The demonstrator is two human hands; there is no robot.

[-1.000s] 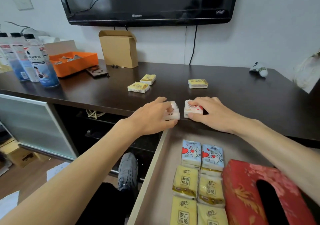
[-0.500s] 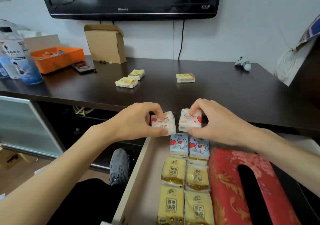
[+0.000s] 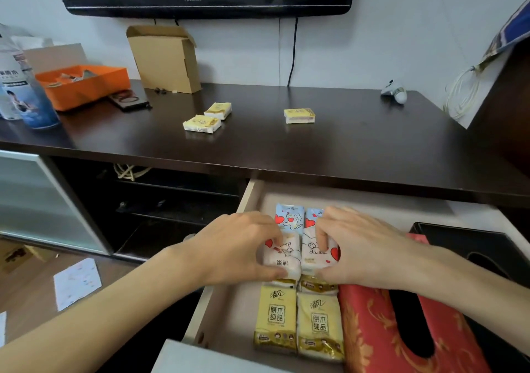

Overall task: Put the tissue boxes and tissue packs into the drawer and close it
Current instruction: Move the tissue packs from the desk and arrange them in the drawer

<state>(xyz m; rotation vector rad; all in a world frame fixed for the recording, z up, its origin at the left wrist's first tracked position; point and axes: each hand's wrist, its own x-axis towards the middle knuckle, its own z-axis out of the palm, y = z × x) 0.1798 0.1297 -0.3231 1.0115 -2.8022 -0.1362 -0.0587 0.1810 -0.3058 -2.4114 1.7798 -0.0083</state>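
Head view: the open drawer (image 3: 229,309) is seen already holding a red tissue box (image 3: 372,329) and yellow packs (image 3: 282,318). Two white heart-printed packs (image 3: 286,257) are being set onto that stack, one pinched in the left hand (image 3: 238,249), one in the right hand (image 3: 364,252). Next, release is judged due, then three packs (image 3: 202,123) on the dark cabinet top (image 3: 358,143) must be fetched.

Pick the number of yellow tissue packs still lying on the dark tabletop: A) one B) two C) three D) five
C: two yellow tissue packs lie close together left of centre on the tabletop, and a third pack sits alone to their right.
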